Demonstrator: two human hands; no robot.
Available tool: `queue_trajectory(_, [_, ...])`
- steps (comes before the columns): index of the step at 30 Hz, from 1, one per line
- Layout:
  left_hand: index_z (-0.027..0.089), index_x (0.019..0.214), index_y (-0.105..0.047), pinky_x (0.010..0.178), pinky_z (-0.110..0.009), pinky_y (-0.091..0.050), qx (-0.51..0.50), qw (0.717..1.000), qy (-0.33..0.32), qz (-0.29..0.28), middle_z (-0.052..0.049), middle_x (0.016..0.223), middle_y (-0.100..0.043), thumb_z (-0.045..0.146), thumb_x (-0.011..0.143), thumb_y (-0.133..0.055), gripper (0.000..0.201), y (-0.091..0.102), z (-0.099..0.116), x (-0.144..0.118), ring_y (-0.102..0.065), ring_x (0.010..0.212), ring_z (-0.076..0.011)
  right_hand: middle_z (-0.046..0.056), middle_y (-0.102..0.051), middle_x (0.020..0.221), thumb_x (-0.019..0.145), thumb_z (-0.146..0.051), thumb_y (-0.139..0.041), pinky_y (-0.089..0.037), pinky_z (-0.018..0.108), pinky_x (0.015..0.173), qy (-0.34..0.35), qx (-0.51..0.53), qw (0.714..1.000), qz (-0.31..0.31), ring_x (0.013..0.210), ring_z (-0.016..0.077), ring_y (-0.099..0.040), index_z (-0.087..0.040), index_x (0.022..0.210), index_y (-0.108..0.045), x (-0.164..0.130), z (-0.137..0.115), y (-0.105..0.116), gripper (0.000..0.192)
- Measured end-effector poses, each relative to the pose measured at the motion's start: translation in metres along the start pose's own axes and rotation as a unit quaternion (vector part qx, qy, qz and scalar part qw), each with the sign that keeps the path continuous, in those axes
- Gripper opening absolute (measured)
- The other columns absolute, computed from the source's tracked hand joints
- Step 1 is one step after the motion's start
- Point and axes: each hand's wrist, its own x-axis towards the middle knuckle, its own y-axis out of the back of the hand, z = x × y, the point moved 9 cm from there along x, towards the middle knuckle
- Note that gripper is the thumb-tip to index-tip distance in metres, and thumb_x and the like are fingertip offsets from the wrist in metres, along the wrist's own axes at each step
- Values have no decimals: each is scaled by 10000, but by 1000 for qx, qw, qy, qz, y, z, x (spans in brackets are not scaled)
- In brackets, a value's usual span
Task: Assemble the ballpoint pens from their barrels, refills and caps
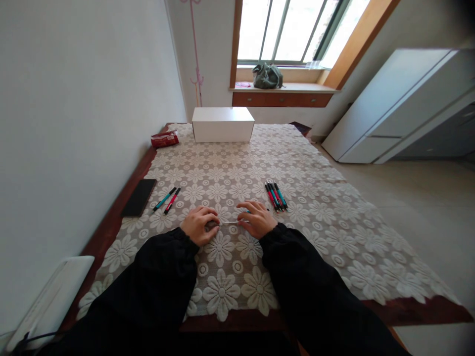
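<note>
A thin pale rod, perhaps a pen refill, lies level between my two hands, just above or on the lace tablecloth. My left hand is closed at its left end, thumb and fingertips together. At the other end, the thumb and fingers of my right hand are bent around the rod. Under the right hand, a bit of teal and a dark tip show, likely a pen mostly hidden by the fingers. Right of that hand lies a row of several pens, teal and red with black parts. A teal pen and a red pen rest to the left.
The lace tablecloth covers a dark red table. At its left edge lies a black flat device, with a red packet farther back. A white box stands at the far end. A white appliance sits at lower left.
</note>
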Motion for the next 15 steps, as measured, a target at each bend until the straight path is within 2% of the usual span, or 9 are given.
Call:
queue_trajectory(5, [249, 846, -750, 999, -454, -502, -3, 1000, 2, 2, -51, 1105, -715, 289, 848, -713, 54, 1, 1, 0, -617, 1098, -261, 70, -665, 1284, 866, -172, -703, -460, 482, 1031, -11, -3, 1000, -20, 1228, 282, -551, -240, 867, -721, 0, -1, -10, 70])
queue_trajectory(15, [252, 828, -748, 988, -444, -507, -9, 1000, 3, 10, -39, 1095, -724, 266, 853, -713, 45, 2, 0, 0, -618, 1102, -259, 70, -663, 1283, 874, -188, -686, -462, 486, 1043, -5, -1, 1000, -19, 1251, 288, -533, -238, 879, -717, 0, -5, -12, 59])
